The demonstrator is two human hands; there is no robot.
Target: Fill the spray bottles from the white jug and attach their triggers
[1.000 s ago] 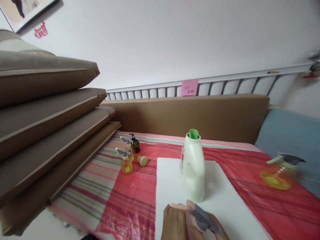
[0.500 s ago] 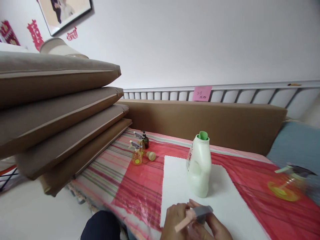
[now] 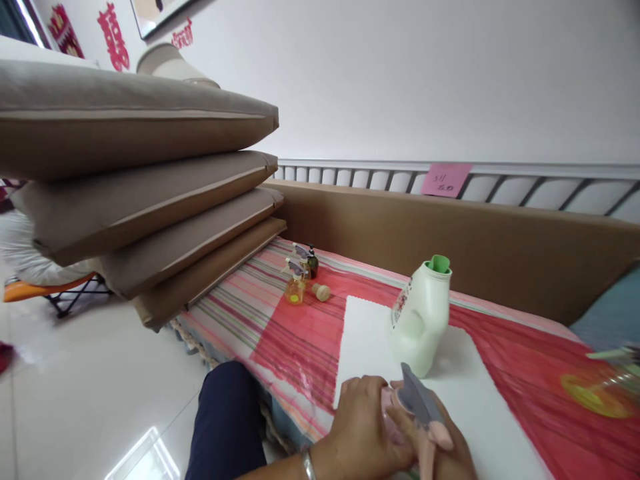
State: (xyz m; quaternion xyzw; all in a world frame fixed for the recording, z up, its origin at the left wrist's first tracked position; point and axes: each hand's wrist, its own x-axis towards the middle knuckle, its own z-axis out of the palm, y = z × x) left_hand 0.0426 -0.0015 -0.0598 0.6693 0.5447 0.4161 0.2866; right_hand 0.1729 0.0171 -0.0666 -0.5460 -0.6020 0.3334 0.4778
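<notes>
A pink spray bottle (image 3: 391, 415) with a grey trigger head sits between my two hands, at the lower middle of the view. My left hand (image 3: 361, 427), with a silver bangle at the wrist, wraps round the bottle's body. Around the neck and collar, just under the grey head, are the fingers of my right hand (image 3: 447, 433). The nozzle points down toward me. Right behind my hands stands a pale green jug (image 3: 423, 323) with something green in its open mouth. It rests on a white cloth (image 3: 367, 343).
Small clear spray bottles (image 3: 295, 291), a dark pump bottle (image 3: 313, 265) and a cream round-ended piece (image 3: 321, 292) are farther back. A yellow-bottomed spray bottle (image 3: 603, 392) is at right. Stacked cushions (image 3: 195, 193) rise on the left. A pink note (image 3: 447, 180) hangs behind.
My view has swung left, so the scene sits farther right. The pink spray bottle has turned: its grey head pointed sideways before and now its nozzle points toward me. Both hands still hold it.
</notes>
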